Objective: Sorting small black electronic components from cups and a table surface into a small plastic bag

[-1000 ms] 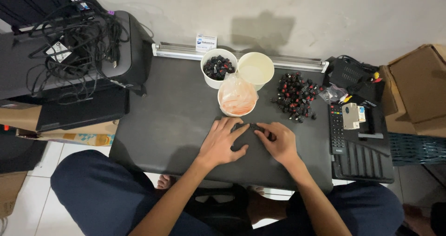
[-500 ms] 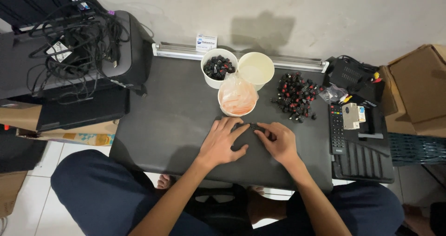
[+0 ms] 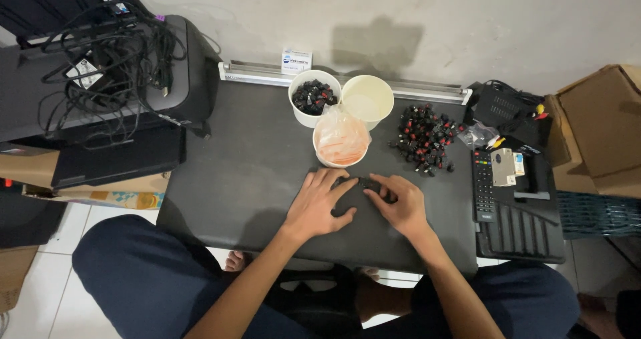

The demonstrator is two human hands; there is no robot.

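Left hand and right hand pinch one small dark part between fingertips, pressed flat on the table for steadiness. The loose pile (black and red) lies just beside the cups.

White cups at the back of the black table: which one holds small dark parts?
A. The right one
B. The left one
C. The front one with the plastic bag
B: the left cup is filled with small dark parts; the right cup looks empty.
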